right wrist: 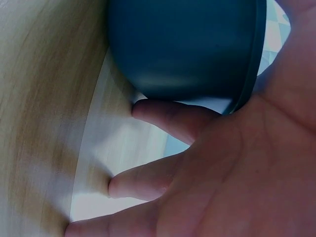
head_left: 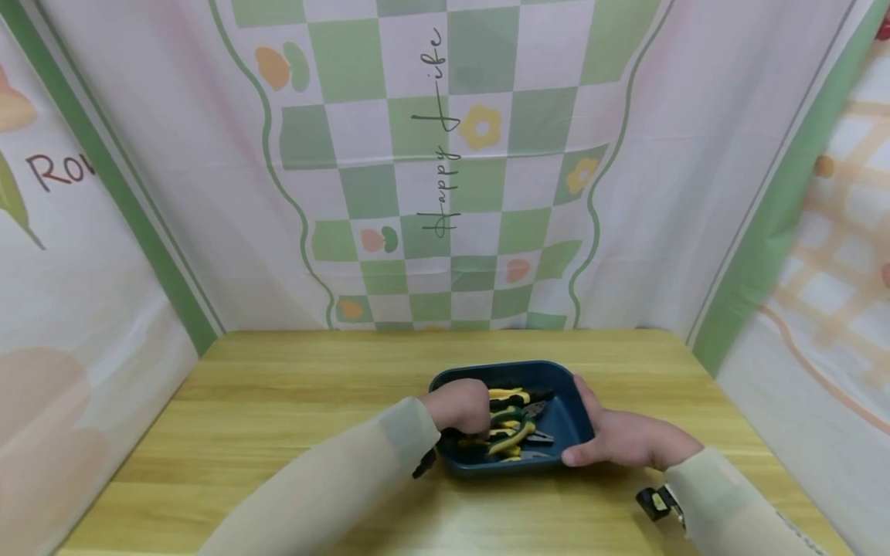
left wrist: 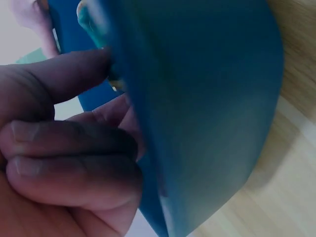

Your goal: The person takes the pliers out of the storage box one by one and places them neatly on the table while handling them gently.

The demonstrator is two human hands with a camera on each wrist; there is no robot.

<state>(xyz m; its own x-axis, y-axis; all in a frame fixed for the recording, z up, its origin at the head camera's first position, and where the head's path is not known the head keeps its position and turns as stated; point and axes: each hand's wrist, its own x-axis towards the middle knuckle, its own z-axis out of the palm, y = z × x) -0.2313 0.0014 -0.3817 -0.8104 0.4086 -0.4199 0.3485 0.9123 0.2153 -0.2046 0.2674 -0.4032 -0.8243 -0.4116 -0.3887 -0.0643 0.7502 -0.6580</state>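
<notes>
A dark blue rectangular tray (head_left: 511,468) stands on the table with several pliers inside, their yellow, green and black handles (head_left: 513,437) overlapping. My left hand (head_left: 464,405) reaches over the tray's left end into the pliers. In the left wrist view, two fingers (left wrist: 74,180) are curled toward the palm; the other fingertips are partly hidden behind the tray wall, so I cannot tell whether they pinch a handle. Braced against the tray's right end is my right hand (head_left: 619,439), its thumb at the near corner. Its fingers (right wrist: 140,180) are spread, and their tips reach down to the tabletop.
The wooden table (head_left: 292,386) ends at a patterned cloth backdrop (head_left: 480,185), with cloth walls at left and right. A small black device (head_left: 653,503) is strapped at the right wrist, and a dark one (head_left: 424,463) shows under the left.
</notes>
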